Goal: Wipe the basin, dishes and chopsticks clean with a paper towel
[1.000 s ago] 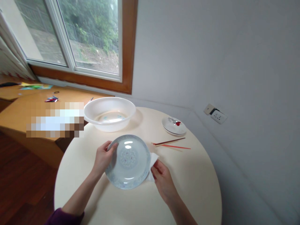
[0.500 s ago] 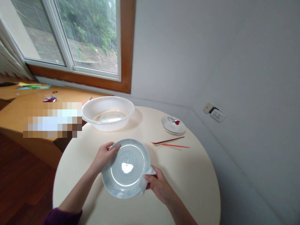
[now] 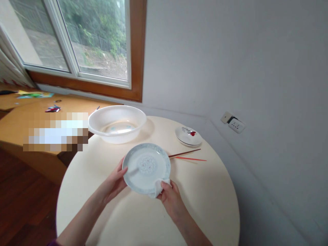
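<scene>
A pale blue-white plate (image 3: 143,162) with a patterned centre and rim is held up over the round table, tilted toward me. Closed on its left edge is my left hand (image 3: 116,182), the thumb on the upper face and the other fingers mostly hidden behind. At the lower right rim, my right hand (image 3: 170,198) pinches a white cloth or tissue (image 3: 159,186) folded over the edge. Past the plate's right side lie a dark brown chopstick (image 3: 187,152) and a red chopstick (image 3: 192,159), their left ends partly hidden by the plate.
The round cream table (image 3: 205,205) stands against the wall. Toward the back left sits a large translucent white basin (image 3: 120,135). Small white dishes (image 3: 188,138) with a red design are stacked at the back right. A wooden desk (image 3: 15,126) adjoins on the left, under the window.
The plate has shifted up and to the right and its tilt has changed, so the glare is gone and the centre pattern shows. Both hands stay on its rim.
</scene>
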`<state>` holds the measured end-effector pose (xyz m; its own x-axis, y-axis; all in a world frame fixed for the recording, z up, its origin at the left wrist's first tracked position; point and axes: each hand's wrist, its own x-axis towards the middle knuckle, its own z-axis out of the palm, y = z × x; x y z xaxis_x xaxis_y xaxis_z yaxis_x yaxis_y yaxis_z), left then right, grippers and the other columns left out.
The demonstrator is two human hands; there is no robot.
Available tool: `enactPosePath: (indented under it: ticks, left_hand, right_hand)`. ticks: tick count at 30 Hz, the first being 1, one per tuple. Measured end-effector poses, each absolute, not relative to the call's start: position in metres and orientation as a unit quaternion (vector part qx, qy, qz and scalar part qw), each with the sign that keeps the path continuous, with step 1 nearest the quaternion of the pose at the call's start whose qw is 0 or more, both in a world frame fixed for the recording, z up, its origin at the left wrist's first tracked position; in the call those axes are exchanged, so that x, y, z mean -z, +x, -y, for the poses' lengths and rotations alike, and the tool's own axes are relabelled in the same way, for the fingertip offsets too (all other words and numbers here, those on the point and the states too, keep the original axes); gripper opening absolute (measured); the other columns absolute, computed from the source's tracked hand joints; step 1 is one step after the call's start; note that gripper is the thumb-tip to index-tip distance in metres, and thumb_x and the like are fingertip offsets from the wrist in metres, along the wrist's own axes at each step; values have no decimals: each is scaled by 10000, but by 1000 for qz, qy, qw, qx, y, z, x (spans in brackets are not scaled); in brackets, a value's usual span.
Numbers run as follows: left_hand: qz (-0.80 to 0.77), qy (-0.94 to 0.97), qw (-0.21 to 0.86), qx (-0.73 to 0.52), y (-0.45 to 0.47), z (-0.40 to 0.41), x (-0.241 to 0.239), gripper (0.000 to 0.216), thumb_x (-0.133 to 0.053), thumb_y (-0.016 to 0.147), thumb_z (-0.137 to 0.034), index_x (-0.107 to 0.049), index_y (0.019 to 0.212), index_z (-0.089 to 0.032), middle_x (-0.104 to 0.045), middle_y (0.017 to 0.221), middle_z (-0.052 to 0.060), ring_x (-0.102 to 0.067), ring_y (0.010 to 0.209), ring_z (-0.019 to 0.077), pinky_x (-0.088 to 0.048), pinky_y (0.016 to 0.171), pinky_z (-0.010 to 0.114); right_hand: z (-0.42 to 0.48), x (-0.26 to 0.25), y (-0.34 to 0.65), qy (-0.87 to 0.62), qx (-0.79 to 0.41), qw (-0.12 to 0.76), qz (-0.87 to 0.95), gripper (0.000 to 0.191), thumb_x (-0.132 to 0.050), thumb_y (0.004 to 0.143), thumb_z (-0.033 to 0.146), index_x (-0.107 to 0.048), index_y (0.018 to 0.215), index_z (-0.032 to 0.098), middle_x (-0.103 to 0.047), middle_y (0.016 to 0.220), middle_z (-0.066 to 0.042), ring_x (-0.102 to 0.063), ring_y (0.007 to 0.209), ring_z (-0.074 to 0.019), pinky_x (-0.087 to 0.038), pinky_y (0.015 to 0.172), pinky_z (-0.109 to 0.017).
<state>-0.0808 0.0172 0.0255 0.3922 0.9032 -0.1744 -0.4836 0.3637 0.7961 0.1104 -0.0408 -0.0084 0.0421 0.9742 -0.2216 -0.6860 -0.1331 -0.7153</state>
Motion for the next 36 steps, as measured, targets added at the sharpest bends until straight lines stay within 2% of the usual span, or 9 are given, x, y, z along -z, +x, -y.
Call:
enactPosePath:
  ticks: [4, 10, 15, 18, 22, 25, 28, 32, 36]
  left_hand:
    - [-344, 317, 748, -471, -58, 4, -17, 780, -753, 612, -261, -398, 1306, -291, -588, 1233, 74, -540, 1124, 293, -489, 882, 347]
    - [-385, 347, 722, -457, -69, -6, -20, 911, -779, 516, -182, -382, 1335, -236, -634, 1149, 101, -609, 1000, 294, -531, 716, 279]
    - [-387, 384, 751, -373, -101, -29, -32, 789, -785, 543, -202, -478, 1270, -203, -678, 1040, 113, -652, 885, 291, -541, 704, 314]
    - [-375, 382, 773, -341, -112, -39, -32, 747, -786, 557, -236, -503, 1246, -180, -682, 1019, 123, -653, 886, 302, -547, 702, 324]
    - [-332, 348, 773, -414, -97, -30, -26, 808, -791, 543, -323, -469, 1276, -214, -662, 1077, 104, -634, 948, 298, -542, 741, 318]
    - [-302, 316, 764, -474, -69, -8, -22, 814, -761, 603, -293, -383, 1324, -274, -625, 1163, 69, -604, 1025, 252, -516, 815, 300]
    - [-296, 319, 758, -485, -47, 12, -20, 798, -744, 642, -224, -344, 1330, -277, -597, 1210, 75, -583, 1063, 244, -484, 885, 331]
    - [-334, 353, 729, -483, -45, 13, -19, 692, -774, 602, -204, -455, 1216, -183, -651, 1090, 113, -621, 971, 245, -499, 835, 318]
    - [-340, 378, 729, -459, -65, -3, -17, 590, -794, 552, -200, -550, 1088, -162, -665, 1052, 117, -629, 950, 255, -513, 771, 283]
  right_hand:
    - [42, 6, 108, -358, -651, 641, 194, 311, -800, 570, 318, -646, 794, 166, -713, 836, -54, -652, 719, -186, -548, 655, -356]
    - [42, 4, 108, -351, -657, 637, 199, 314, -819, 545, 294, -630, 756, 158, -715, 805, -45, -653, 697, -184, -553, 644, -365]
    - [45, 4, 112, -344, -685, 605, 215, 356, -829, 528, 282, -633, 794, 147, -709, 778, -48, -654, 674, -182, -550, 590, -331]
    - [45, 6, 113, -346, -695, 597, 201, 366, -836, 514, 278, -632, 790, 151, -709, 770, -44, -654, 663, -181, -551, 577, -323]
    - [42, 2, 111, -340, -682, 625, 169, 320, -833, 521, 296, -644, 732, 149, -716, 748, -39, -657, 655, -159, -556, 600, -292]
    - [41, -3, 107, -329, -666, 651, 157, 323, -846, 493, 276, -661, 725, 148, -726, 787, -43, -668, 707, -161, -557, 642, -277]
    - [41, -3, 104, -327, -654, 664, 156, 326, -846, 496, 280, -676, 741, 148, -730, 804, -43, -671, 738, -158, -553, 686, -271]
    - [42, 0, 104, -334, -657, 655, 165, 325, -848, 493, 270, -680, 740, 143, -729, 798, -45, -668, 745, -166, -552, 703, -292]
    - [41, 2, 106, -338, -673, 633, 178, 344, -855, 471, 258, -671, 737, 140, -725, 783, -48, -662, 724, -174, -553, 704, -330]
